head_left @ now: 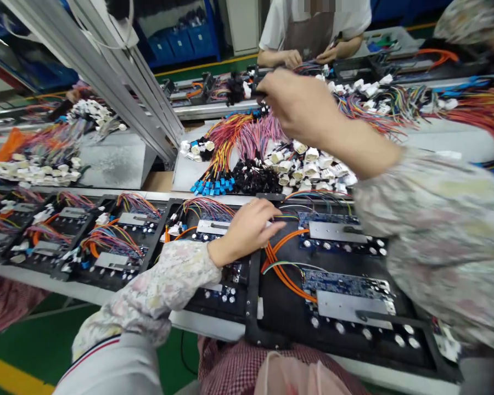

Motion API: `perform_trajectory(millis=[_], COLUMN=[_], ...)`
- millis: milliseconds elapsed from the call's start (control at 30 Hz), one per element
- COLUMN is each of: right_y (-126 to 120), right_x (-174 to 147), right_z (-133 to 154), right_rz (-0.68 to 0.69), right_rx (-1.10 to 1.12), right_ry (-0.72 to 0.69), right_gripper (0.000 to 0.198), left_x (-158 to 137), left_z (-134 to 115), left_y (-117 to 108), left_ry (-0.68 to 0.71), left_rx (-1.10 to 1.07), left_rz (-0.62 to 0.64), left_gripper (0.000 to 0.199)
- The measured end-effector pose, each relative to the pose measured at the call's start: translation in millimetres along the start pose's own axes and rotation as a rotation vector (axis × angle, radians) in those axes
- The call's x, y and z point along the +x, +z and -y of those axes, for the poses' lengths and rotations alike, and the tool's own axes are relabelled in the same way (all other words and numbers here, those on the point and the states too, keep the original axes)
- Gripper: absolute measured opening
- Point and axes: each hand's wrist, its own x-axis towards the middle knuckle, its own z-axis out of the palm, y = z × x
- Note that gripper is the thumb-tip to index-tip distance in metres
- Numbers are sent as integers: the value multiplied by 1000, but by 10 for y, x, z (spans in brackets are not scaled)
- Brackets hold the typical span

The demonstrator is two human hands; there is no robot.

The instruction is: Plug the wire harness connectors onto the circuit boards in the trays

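My left hand [249, 227] is over the frame bar between two black trays, fingers curled and thumb close to the forefinger. Thin coloured wires [290, 215] run from beside its fingertips to the upper circuit board [333, 230] in the right tray [280, 312]. What the fingers pinch is too small to make out. My right hand [298, 104] is raised above the wire bundles, fingers closed. Something dark shows at its fingertips, but I cannot tell what. A lower circuit board [349, 307] lies in the same tray, with orange cables [286, 274] looping from both boards.
Beyond the trays lie wire bundles with white connectors [308, 167], black connectors [255, 176] and blue connectors [214, 185]. More trays with boards [121, 236] line the left. A metal post [144, 93] slants up at left. A co-worker [313, 33] handles wires across the line.
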Motion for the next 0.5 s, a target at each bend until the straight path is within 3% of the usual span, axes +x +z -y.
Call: perform_trajectory(millis=[33,100,167,267,367,500], right_y=[-193,-483,-614,-581,-464,-342], right_x=[-168,-568,-999,-1553,-1895,-2104], right_z=[14,108,233,321,259,169], right_rz=[-26,24,261,465,452,446], right_rx=[1,75,370,757,853,807], right_ry=[15,29,28,257,502,510], right_gripper=[42,42,42,43,38,38], left_x=[37,133,233,337,384,414], left_z=[-24,-115,-248,-434,-503,-476], left_y=[-39,-102,-116,-31,90,158], left_ry=[-34,-100,-123,-221,-465,-661], left_rx=[-173,-552,-878,-1203,-1453,-1503], left_rz=[-88,-163,-73,33,27,65], left_gripper=[30,50,66,38,26,19])
